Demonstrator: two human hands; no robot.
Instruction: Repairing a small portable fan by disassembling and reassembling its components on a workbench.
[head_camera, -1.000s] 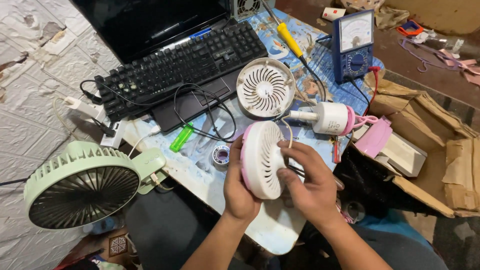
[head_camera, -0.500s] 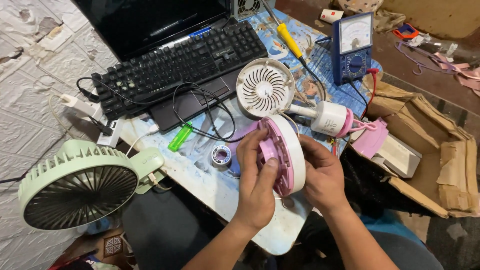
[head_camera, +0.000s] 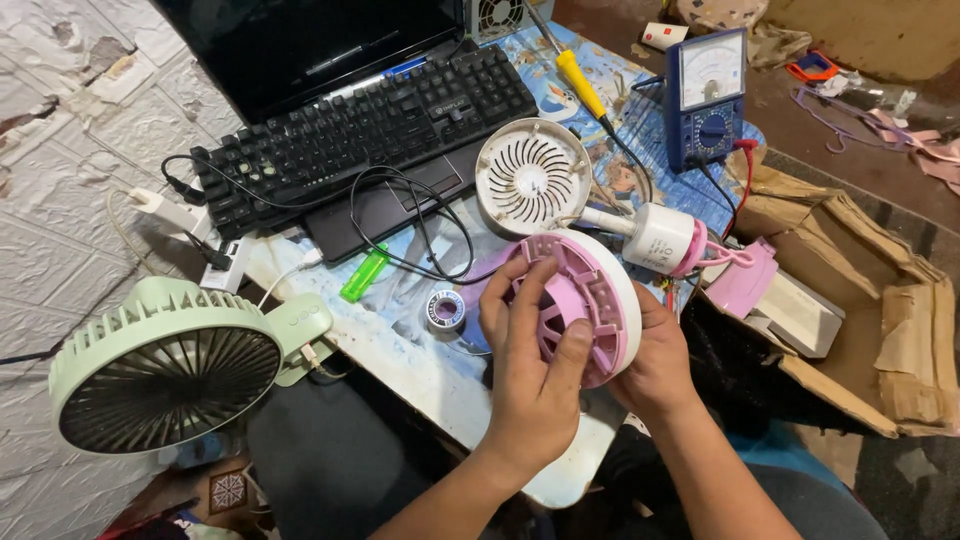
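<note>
1. Both hands are holding a pink fan shell (head_camera: 580, 305) over the table (head_camera: 420, 360) edge.
2. The left hand (head_camera: 535, 370) is gripping its open pink face, fingers curled over the ribs.
3. The right hand (head_camera: 655, 360) is cupping the white rim from behind.
4. A white grille (head_camera: 530, 178) is lying just beyond; a green fan (head_camera: 165, 365) is standing well left.

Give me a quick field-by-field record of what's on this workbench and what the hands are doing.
Held item: pink and white fan housing, open side up
Left hand: fingers over its pink ribs
Right hand: cupping its rim
Behind it: white fan grille, blue multimeter
Left side: green fan, black keyboard
</note>
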